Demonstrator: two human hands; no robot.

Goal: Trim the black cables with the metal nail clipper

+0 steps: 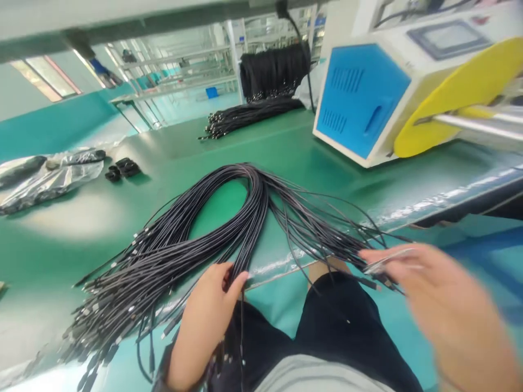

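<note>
A large bundle of thin black cables (220,239) lies looped on the green table, with many connector ends fanned out at the left front. My left hand (210,313) is closed around one strand group of these cables near the table's front edge, and some ends hang below it. At the right, my right hand (441,283) is blurred by motion. Its fingers are pinched on a thin silvery strip (390,258), whose kind I cannot make out. Loose cable ends (359,256) lie right beside its fingertips and reach past the table edge.
A white and blue machine (363,103) with a yellow disc (457,98) stands at the right. Further back lies another cable bundle (253,115). Clear plastic bags (53,174) and small black pieces (122,169) rest at the left. A beam (122,19) crosses overhead.
</note>
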